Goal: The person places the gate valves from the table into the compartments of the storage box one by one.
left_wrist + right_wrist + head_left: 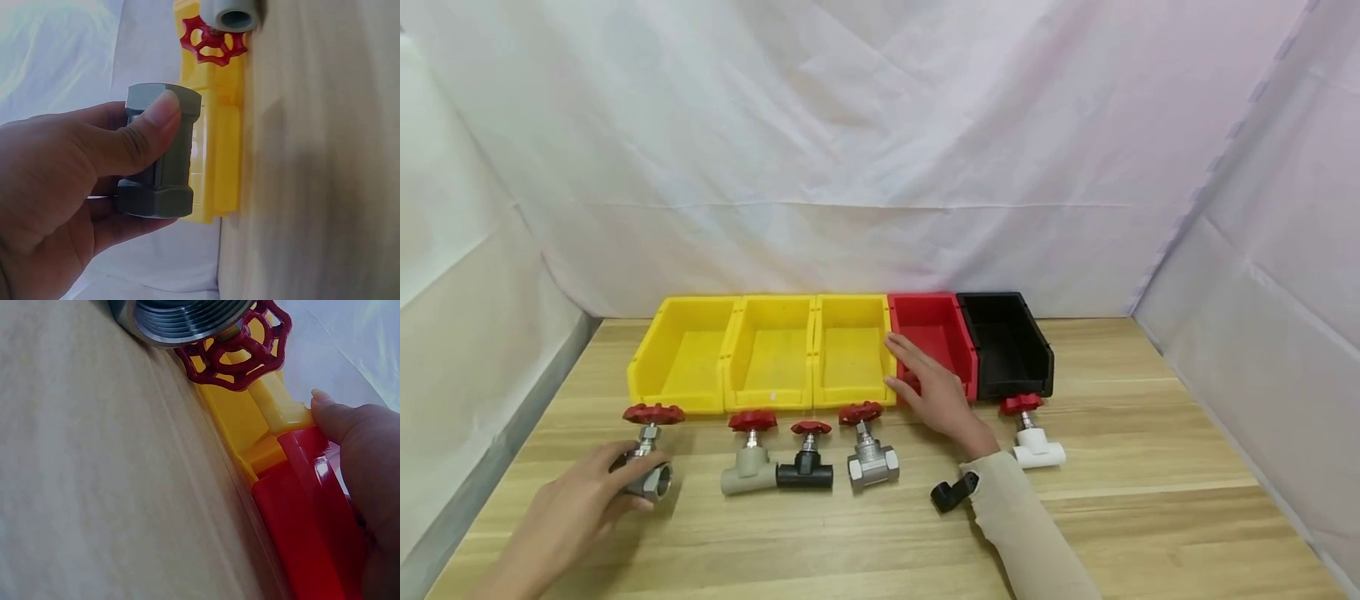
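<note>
In the head view my left hand [576,500] grips the body of a metal valve with a red handwheel [653,414] at the left. Close up in the left wrist view, the thumb lies along the hexagon-ended valve body [159,150]; its handwheel is hidden there. My right hand [936,400] reaches over the red bin [970,367], fingers extended and holding nothing. Its thumb seems to touch the rim where the red bin meets the yellow bin [284,409]. Nearest to it stands another metal valve [871,462] with a red handwheel.
Two more yellow bins [643,375] and a black bin [1045,367] complete the row before a white curtain [850,167]. Along the wooden table [820,554] stand a grey valve [749,475], a black valve [805,477] and a white valve [1039,452].
</note>
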A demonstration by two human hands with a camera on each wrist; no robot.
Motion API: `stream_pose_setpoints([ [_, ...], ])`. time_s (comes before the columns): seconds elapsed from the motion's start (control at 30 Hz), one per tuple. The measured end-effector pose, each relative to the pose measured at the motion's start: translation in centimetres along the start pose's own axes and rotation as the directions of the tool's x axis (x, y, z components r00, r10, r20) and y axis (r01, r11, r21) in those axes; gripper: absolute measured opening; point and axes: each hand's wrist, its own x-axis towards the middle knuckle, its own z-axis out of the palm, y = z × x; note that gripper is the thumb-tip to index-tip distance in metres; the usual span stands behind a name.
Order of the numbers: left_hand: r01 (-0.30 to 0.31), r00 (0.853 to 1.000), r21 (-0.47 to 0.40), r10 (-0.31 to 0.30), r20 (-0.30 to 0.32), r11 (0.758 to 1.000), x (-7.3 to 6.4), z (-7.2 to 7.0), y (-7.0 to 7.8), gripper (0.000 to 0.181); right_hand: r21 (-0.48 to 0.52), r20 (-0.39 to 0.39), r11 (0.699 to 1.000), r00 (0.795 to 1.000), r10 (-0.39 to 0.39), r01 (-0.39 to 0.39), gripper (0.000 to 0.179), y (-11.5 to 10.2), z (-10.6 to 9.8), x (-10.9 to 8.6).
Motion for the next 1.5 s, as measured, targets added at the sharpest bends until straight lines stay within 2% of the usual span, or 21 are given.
stream_pose_setpoints([
  [0.17,-0.002,1.0,-0.008,0.002,0.001,1.0,1.0,-0.5,-0.6,0.063,0.011,0.001,1.0,1.0,-0.005,0.005,0.07,-0.1,0.4,-0.3],
  [0.4,-0.063,0.997,-0.023,0.062,-0.043,0.998,2.9,-0.8,-1.1,0.061,0.006,-0.034,1.0,0.999,-0.011,0.012,0.069,0.1,0.0,-0.3],
  [0.6,-0.089,0.994,-0.014,0.088,-0.06,0.996,4.4,-0.9,-2.0,0.059,0.008,-0.019,1.0,0.999,-0.03,0.03,0.07,-0.1,0.0,0.0],
  [1.1,-0.089,0.996,-0.016,0.089,-0.007,0.996,8.6,-0.3,-3.6,0.051,-0.004,-0.028,1.0,0.999,-0.031,0.031,0.067,0.1,0.2,0.0],
  [1.37,-0.059,0.995,-0.011,0.06,0.076,0.998,10.5,0.3,-4.5,0.045,-0.009,-0.023,1.0,0.999,-0.03,0.029,0.067,0.1,0.2,0.0],
  [1.5,-0.056,0.995,-0.011,0.057,0.08,0.998,11.3,0.6,-4.9,0.044,-0.007,-0.029,0.999,0.999,-0.035,0.035,0.067,0.2,0.2,0.0],
])
